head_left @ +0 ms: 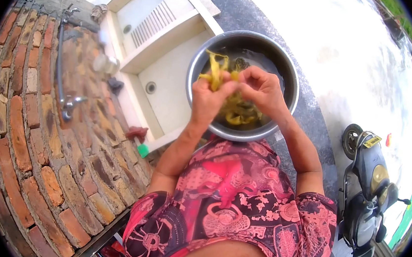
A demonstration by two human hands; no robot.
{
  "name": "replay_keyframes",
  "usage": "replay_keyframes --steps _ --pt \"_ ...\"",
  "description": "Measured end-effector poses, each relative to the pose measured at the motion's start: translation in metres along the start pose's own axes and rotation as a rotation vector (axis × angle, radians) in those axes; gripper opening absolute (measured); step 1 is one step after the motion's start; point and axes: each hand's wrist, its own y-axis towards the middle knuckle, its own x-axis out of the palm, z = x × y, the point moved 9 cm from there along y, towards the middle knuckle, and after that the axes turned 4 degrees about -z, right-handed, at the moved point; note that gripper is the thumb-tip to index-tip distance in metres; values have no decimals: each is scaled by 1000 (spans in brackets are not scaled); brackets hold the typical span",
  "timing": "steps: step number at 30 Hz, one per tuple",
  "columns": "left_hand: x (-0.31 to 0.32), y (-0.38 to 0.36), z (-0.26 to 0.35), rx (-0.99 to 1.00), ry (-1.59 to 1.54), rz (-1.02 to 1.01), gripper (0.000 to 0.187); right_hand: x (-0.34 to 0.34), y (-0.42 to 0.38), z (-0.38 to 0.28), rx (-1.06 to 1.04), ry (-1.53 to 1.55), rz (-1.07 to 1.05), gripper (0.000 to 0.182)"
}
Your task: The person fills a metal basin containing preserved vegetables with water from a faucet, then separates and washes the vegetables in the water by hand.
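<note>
Yellow strips hang at the metal bowl's ten o'clock, gripped by the left hand; the right hand pinches near centre, on what, one cannot tell. Fingertips probably work best close together, low.

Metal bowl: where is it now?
Upper middle of the head view, beneath the left hand and right hand, over the grey slab, right of the sink.
</note>
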Motion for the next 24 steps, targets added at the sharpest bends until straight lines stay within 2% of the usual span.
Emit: replay_keyframes --steps 2,4,5,7,12,14,16,18,20,21,23,24 --pt "-3 1 7 70 26 23 18 -1 -2 -3 -44 -117 24 7" --pt "-3 2 1 -65 -3 -41 17 5 -2 -3 -37 -133 0 7" --pt "-4 2 2 -64 -4 -41 17 8 -3 0 25 1 -11 6" --pt "-5 2 -10 -186 -212 -45 16 11 -4 -9 -1 -18 -6 7" --pt "0 1 -8 -229 -224 -49 15 5 -4 -13 -36 -138 49 7" --pt "-3 1 -7 -214 -180 -42 14 11 -2 -10 9 -51 -30 7" --pt "-3 -1 15 47 229 -51 13 12 -2 -7 4 -68 -20 8" --pt "-1 -3 18 117 319 -29 12 15 -1 -7 0 -84 -12 9" --pt "2 -9 36 375 602 57 12 13 0 -10 -15 -114 63 7" --pt "4 -10 37 407 660 60 13 13 2 -7 -15 -113 64 7" --pt "7 -8 33 407 686 18 13 17 -1 -29 -305 -621 101 3" --pt "9 -7 29 404 713 -20 14 18 -1 -25 -299 -618 102 3"
